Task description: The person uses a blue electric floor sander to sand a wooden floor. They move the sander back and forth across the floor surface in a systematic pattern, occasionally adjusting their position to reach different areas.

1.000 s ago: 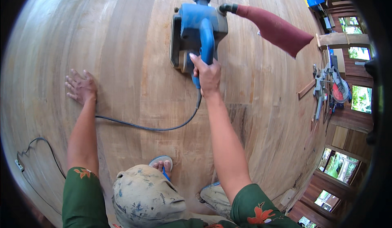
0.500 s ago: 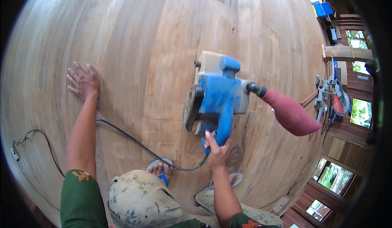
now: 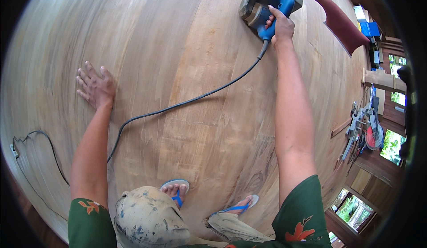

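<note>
My right hand (image 3: 282, 26) is wrapped round the rear handle of a blue belt sander (image 3: 267, 8), far out at the upper edge of the view, where its front is cut off. A dark red dust bag (image 3: 340, 23) sticks out from the sander's right side. From the handle a black power cord (image 3: 191, 100) curves back over the wooden floor (image 3: 187, 61) toward my left forearm. My left hand (image 3: 97, 87) lies flat on the boards with its fingers spread, holding nothing.
My sandalled feet (image 3: 176, 189) rest on the floor near the lower edge. At the far left lies a cord connector (image 3: 14, 150) with more cable. Along the right side stand a mitre saw (image 3: 371, 132), a blue box (image 3: 369, 29) and a wooden post (image 3: 384, 80).
My right arm has stretched forward, taking the sander far away from me and a little to the right. The cord has been drawn out after it. My left hand stays nearly in place.
</note>
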